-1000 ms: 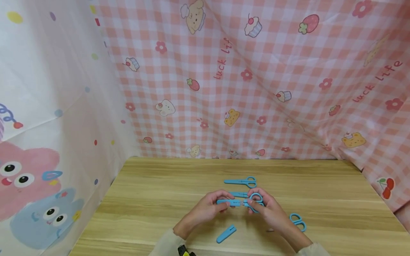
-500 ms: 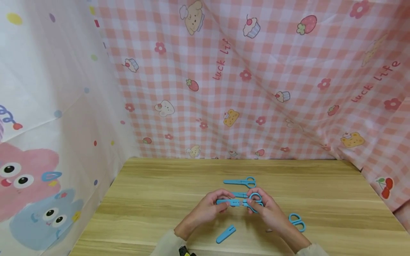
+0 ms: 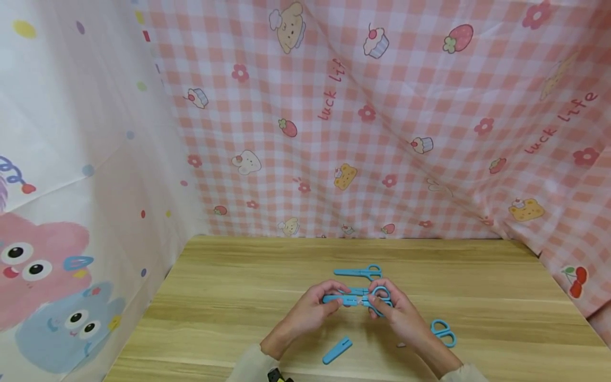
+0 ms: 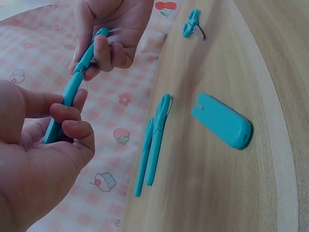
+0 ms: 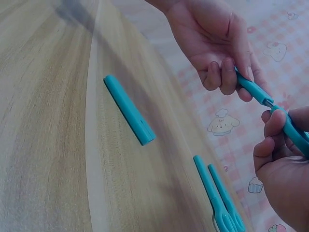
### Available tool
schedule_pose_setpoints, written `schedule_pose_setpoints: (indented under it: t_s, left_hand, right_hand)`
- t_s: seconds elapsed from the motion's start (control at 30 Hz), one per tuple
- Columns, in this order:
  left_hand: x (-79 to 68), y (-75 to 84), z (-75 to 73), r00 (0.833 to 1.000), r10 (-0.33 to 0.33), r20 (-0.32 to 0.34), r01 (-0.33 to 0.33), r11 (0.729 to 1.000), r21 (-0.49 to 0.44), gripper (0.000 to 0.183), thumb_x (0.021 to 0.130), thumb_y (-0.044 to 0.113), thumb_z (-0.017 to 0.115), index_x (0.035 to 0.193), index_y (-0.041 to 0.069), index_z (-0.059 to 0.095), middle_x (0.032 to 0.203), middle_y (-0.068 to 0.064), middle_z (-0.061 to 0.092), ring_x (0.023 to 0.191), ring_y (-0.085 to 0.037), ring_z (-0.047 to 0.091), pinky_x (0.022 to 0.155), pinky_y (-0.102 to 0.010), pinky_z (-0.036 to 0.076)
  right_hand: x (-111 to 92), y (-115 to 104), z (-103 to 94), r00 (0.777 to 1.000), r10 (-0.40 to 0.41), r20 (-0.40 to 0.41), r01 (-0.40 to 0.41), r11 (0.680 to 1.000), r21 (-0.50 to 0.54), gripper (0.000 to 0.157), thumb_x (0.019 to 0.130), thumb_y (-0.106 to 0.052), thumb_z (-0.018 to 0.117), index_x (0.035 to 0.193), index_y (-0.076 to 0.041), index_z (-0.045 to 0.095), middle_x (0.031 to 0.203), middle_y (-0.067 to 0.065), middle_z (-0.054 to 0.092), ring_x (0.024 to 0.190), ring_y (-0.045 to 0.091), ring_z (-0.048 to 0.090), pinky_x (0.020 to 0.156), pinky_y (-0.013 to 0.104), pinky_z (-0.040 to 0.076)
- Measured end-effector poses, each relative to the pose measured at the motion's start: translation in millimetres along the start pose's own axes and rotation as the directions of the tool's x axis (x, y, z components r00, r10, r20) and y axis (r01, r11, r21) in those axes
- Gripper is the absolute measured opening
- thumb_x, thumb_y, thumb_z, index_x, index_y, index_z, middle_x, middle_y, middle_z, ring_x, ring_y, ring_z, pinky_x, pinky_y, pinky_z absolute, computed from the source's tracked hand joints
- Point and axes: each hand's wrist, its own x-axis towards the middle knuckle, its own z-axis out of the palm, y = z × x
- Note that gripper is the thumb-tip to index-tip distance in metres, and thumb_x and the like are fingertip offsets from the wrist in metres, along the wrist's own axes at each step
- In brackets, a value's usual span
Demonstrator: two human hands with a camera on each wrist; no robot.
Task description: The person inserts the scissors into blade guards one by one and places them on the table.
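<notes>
My left hand (image 3: 307,307) pinches a blue scissor cover (image 4: 72,89) between thumb and fingers. Facing it, my right hand (image 3: 398,313) grips a pair of blue-handled scissors (image 5: 293,131) by the handles. The two pieces are lined up end to end above the table, and a short stretch of metal blade shows between them. The rest of the blade is hidden by the cover. On the table below lies a loose blue cover (image 3: 337,350), slot end pointing away. Bare scissors (image 4: 193,20) lie beside my right forearm, their blades mostly hidden by it in the head view.
Two covered blue scissors lie behind my hands: the farther pair (image 3: 352,272) in full view, the nearer pair (image 3: 359,291) partly hidden by my fingers. The wooden table (image 3: 229,276) ends at a pink checked cloth (image 3: 267,185), with a white printed cloth (image 3: 110,185) at left.
Both hands stay nearly in place, keeping the same holds. The cover in my left hand has risen very slightly in the head view.
</notes>
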Motion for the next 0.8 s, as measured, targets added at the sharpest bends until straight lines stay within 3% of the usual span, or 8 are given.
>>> schedule_pose_setpoints:
  t_s: [0.5, 0.8]
  left_hand:
    - [-0.4, 4.4, 4.1, 1.0, 0.008, -0.022, -0.007, 0.999, 0.045, 0.02, 0.099, 0.005, 0.056, 0.116, 0.013, 0.065, 0.097, -0.007, 0.068, 0.072, -0.008, 0.048, 0.064, -0.019, 0.04]
    - [-1.6, 5.5, 4.8, 1.0, 0.018, -0.017, -0.017, 0.998, 0.059, 0.021, 0.099, 0.004, 0.055, 0.116, 0.014, 0.065, 0.101, -0.018, 0.066, 0.071, -0.008, 0.046, 0.064, -0.019, 0.039]
  right_hand:
    - [-0.3, 0.8, 5.2, 0.998, 0.025, -0.056, -0.024, 0.999, 0.021, 0.022, 0.104, -0.014, 0.05, 0.119, 0.0, 0.043, 0.09, 0.01, 0.053, 0.077, 0.017, 0.054, 0.074, 0.03, 0.048]
    - [-0.1, 1.1, 7.1, 0.998, 0.014, -0.054, -0.013, 1.0, 0.021, 0.024, 0.104, -0.014, 0.05, 0.12, 0.002, 0.041, 0.09, 0.012, 0.054, 0.077, 0.02, 0.053, 0.074, 0.029, 0.046]
